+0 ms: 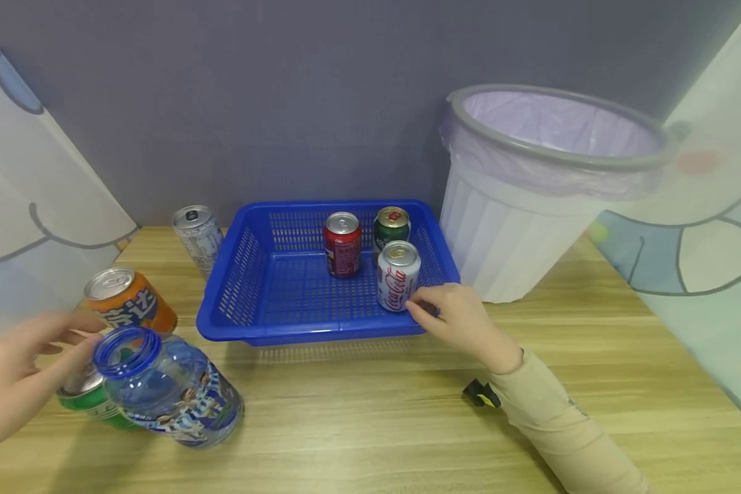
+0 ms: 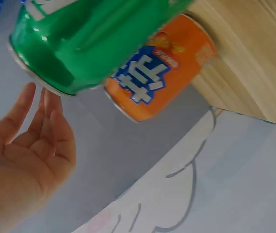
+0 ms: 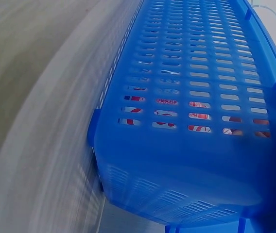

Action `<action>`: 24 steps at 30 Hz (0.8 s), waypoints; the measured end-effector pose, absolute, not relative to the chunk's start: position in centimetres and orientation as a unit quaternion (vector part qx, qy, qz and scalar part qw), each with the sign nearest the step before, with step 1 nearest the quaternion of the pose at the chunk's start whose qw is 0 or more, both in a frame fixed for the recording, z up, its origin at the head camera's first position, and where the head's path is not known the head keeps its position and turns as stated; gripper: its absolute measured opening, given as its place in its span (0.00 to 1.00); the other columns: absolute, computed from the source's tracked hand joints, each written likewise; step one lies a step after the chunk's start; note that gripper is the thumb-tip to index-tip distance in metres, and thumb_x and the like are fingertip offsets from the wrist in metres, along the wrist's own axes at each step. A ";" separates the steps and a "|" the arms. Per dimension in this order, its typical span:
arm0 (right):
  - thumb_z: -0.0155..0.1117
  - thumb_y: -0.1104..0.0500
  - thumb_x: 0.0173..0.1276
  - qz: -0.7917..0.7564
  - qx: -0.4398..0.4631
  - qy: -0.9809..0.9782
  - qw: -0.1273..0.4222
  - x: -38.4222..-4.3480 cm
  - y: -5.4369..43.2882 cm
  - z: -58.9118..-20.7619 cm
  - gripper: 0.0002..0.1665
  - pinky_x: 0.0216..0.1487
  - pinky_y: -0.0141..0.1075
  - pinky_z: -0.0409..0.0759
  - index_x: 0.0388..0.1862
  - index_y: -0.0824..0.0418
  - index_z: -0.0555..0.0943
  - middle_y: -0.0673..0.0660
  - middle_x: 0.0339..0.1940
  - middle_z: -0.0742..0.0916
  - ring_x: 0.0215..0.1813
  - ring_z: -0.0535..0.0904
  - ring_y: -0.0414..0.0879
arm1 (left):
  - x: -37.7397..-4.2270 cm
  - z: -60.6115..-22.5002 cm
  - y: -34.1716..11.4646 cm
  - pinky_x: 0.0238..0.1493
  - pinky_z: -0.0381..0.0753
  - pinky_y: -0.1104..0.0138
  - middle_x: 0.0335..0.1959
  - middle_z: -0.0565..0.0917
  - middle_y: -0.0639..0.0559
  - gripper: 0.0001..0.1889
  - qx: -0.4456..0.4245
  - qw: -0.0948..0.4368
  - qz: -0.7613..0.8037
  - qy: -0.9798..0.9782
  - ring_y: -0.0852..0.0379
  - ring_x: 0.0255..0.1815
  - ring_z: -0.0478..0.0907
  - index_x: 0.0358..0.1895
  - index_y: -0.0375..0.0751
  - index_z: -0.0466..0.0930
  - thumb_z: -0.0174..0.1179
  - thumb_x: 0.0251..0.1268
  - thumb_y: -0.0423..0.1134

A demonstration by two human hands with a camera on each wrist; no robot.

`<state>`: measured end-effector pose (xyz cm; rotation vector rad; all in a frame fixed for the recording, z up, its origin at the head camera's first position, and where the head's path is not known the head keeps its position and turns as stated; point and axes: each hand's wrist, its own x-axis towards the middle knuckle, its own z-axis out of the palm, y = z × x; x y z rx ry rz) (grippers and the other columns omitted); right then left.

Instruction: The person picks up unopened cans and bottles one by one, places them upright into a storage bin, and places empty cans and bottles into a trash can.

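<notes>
My left hand [image 1: 33, 374] reaches in from the left over a green can [image 1: 92, 394], its fingertips near the clear bottle [image 1: 179, 398] with a blue mouth. In the left wrist view that hand [image 2: 28, 150] has spread fingers close to the green can [image 2: 79, 48] and holds nothing. Behind stands an orange can [image 1: 132, 302]. Inside the blue basket [image 1: 330, 334], a white Coca-Cola can [image 1: 398, 276] stands upright. My right hand [image 1: 460, 322] reaches over the basket's near right rim, fingertips at the can's side. A red can [image 1: 343, 243] and a dark green can [image 1: 392, 226] stand in the basket.
A white bin [image 1: 494, 233] with a purple liner stands at the right, close to the basket. Left of the basket is a silver-white can [image 1: 199, 233]. A small black object [image 1: 481, 394] lies by the right sleeve [image 1: 549, 412]. A grey panel [image 1: 296, 103] rises behind the wooden table [image 1: 346, 425].
</notes>
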<state>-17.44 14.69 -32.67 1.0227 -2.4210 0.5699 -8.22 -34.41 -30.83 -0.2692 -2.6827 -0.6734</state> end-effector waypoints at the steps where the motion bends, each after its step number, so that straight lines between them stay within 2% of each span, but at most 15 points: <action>1: 0.62 0.58 0.61 0.207 0.370 -0.878 0.224 -17.4 14.7 -32.7 0.07 0.22 0.29 0.71 0.26 0.57 0.83 0.47 0.18 0.83 0.19 0.75 0.39 | -8.3 -31.0 -34.6 0.28 0.61 0.82 0.38 0.81 0.31 0.09 -0.099 0.173 -0.236 -0.951 0.93 0.37 0.56 0.42 0.33 0.78 0.61 0.61 0.34; 5: 0.62 0.58 0.61 0.207 0.369 -0.878 0.226 -17.4 14.7 -32.7 0.07 0.23 0.30 0.71 0.26 0.57 0.83 0.47 0.18 0.83 0.19 0.75 0.39 | -8.6 -31.4 -35.0 0.28 0.60 0.82 0.36 0.82 0.35 0.11 -0.110 0.155 -0.217 -0.957 0.93 0.37 0.55 0.42 0.36 0.79 0.64 0.58 0.34; 11: 0.62 0.58 0.60 0.203 0.369 -0.877 0.230 -17.5 14.7 -32.8 0.07 0.22 0.30 0.72 0.25 0.57 0.83 0.46 0.18 0.84 0.19 0.75 0.37 | -8.9 -31.4 -35.1 0.28 0.61 0.75 0.36 0.83 0.40 0.17 -0.123 0.131 -0.176 -0.968 0.91 0.38 0.55 0.42 0.40 0.79 0.71 0.47 0.36; 13: 0.62 0.58 0.60 0.203 0.370 -0.876 0.232 -17.5 14.7 -32.7 0.07 0.22 0.29 0.72 0.25 0.57 0.83 0.46 0.18 0.84 0.19 0.75 0.36 | -8.9 -31.5 -35.3 0.27 0.68 0.71 0.36 0.83 0.41 0.23 -0.130 0.123 -0.165 -0.970 0.90 0.38 0.57 0.44 0.38 0.78 0.74 0.41 0.35; 14: 0.62 0.58 0.60 0.202 0.371 -0.876 0.233 -17.5 14.7 -32.7 0.07 0.22 0.29 0.72 0.25 0.57 0.83 0.46 0.18 0.84 0.19 0.74 0.36 | -9.0 -31.6 -35.4 0.26 0.72 0.67 0.36 0.83 0.39 0.26 -0.134 0.118 -0.163 -0.970 0.86 0.38 0.64 0.45 0.35 0.77 0.75 0.37 0.34; 16: 0.62 0.58 0.60 0.203 0.371 -0.875 0.234 -17.5 14.6 -32.7 0.07 0.22 0.29 0.72 0.25 0.57 0.83 0.46 0.18 0.84 0.20 0.74 0.35 | -9.0 -31.8 -35.7 0.25 0.74 0.63 0.37 0.82 0.36 0.32 -0.137 0.110 -0.159 -0.971 0.79 0.36 0.69 0.47 0.31 0.75 0.77 0.31 0.35; 19: 0.62 0.58 0.60 0.205 0.369 -0.876 0.232 -17.5 14.6 -32.8 0.07 0.22 0.29 0.72 0.25 0.57 0.83 0.46 0.18 0.84 0.19 0.75 0.37 | -9.2 -32.6 -36.4 0.26 0.73 0.67 0.39 0.81 0.33 0.40 -0.144 0.103 -0.167 -0.970 0.80 0.38 0.68 0.50 0.28 0.74 0.80 0.23 0.36; 20: 0.62 0.58 0.60 0.206 0.368 -0.877 0.232 -17.5 14.6 -32.8 0.07 0.22 0.30 0.72 0.25 0.57 0.83 0.46 0.18 0.84 0.19 0.76 0.38 | -9.3 -32.9 -36.7 0.27 0.75 0.63 0.40 0.80 0.32 0.41 -0.149 0.097 -0.179 -0.968 0.81 0.39 0.68 0.50 0.28 0.73 0.80 0.22 0.36; 21: 0.62 0.58 0.60 0.207 0.368 -0.877 0.231 -17.5 14.7 -32.8 0.07 0.22 0.30 0.72 0.25 0.57 0.83 0.47 0.18 0.84 0.19 0.76 0.39 | -9.4 -33.2 -37.1 0.27 0.73 0.67 0.42 0.82 0.41 0.42 -0.151 0.094 -0.187 -0.966 0.87 0.40 0.62 0.51 0.29 0.73 0.81 0.21 0.37; 22: 0.62 0.58 0.60 0.207 0.367 -0.877 0.231 -17.5 14.7 -32.8 0.07 0.22 0.30 0.72 0.25 0.57 0.83 0.47 0.18 0.84 0.19 0.76 0.40 | -9.6 -33.6 -37.6 0.27 0.75 0.65 0.44 0.82 0.49 0.42 -0.157 0.089 -0.198 -0.963 0.88 0.41 0.61 0.52 0.31 0.73 0.81 0.21 0.37; 23: 0.62 0.58 0.60 0.207 0.367 -0.877 0.231 -17.5 14.7 -32.8 0.07 0.23 0.30 0.72 0.25 0.57 0.83 0.47 0.19 0.84 0.19 0.77 0.40 | -9.7 -33.9 -38.0 0.27 0.76 0.62 0.46 0.81 0.57 0.43 -0.160 0.081 -0.210 -0.961 0.91 0.44 0.56 0.52 0.32 0.73 0.81 0.21 0.38; 24: 0.62 0.58 0.60 0.206 0.367 -0.877 0.232 -17.5 14.7 -32.8 0.07 0.23 0.30 0.72 0.25 0.57 0.83 0.47 0.19 0.84 0.19 0.76 0.40 | -9.8 -34.3 -38.4 0.27 0.77 0.59 0.47 0.79 0.66 0.43 -0.161 0.070 -0.221 -0.960 0.91 0.44 0.56 0.54 0.33 0.72 0.81 0.23 0.38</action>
